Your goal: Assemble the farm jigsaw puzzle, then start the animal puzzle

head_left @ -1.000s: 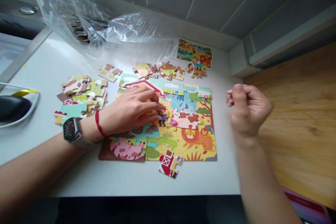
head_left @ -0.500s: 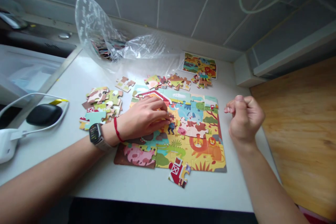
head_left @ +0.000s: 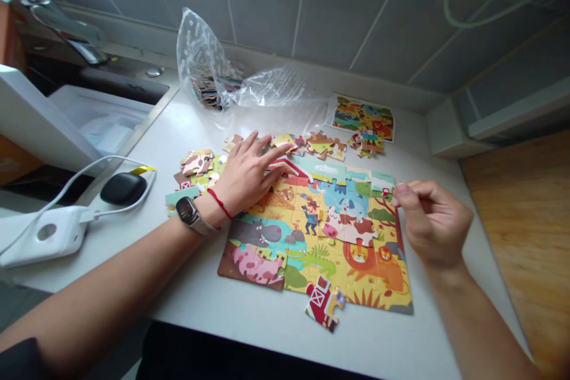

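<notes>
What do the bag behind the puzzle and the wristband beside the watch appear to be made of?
The bag looks like thin, glossy clear plastic: it is see-through, with crinkled highlights. The wristband seems to be matte red cord, perhaps braided; its surface looks uneven.

White countertop (head_left: 205, 297), partly assembled animal puzzle (head_left: 307, 249), loose pieces (head_left: 198, 163), clear plastic bag (head_left: 276, 89), picture card (head_left: 351, 111), black case (head_left: 122, 189)

Single head-worn view from above the near counter edge (head_left: 267, 332), forward and down toward the tiled wall (head_left: 276, 6).
</notes>
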Tool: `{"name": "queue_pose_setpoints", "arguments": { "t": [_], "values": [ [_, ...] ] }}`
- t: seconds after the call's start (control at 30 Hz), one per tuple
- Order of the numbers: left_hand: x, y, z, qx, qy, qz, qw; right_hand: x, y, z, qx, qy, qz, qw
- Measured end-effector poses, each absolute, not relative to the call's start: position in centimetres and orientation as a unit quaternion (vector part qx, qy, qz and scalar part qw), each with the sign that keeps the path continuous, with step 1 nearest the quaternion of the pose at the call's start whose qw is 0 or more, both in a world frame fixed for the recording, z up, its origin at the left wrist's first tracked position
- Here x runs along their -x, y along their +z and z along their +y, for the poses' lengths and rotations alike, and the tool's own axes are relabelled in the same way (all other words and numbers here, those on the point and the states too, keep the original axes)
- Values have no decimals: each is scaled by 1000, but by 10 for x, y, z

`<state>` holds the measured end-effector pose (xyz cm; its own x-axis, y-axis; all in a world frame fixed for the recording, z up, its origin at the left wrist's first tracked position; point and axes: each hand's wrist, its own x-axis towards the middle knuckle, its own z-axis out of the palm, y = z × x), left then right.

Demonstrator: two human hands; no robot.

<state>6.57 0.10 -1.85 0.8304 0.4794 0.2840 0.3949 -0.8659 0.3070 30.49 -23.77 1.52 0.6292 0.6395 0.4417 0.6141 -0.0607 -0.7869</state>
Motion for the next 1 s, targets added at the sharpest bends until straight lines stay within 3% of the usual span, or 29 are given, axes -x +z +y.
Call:
{"name": "queue_pose_setpoints", "arguments": {
  "t": [0.43, 1.0],
  "values": [
    [-65, -25, 9, -947, 219, 173, 163, -307, 7, -242, 750, 74, -440, 489],
    [-70, -5, 8, -900, 325, 183, 225, -305, 5, -244, 742, 64, -468, 475]
  ]
}}
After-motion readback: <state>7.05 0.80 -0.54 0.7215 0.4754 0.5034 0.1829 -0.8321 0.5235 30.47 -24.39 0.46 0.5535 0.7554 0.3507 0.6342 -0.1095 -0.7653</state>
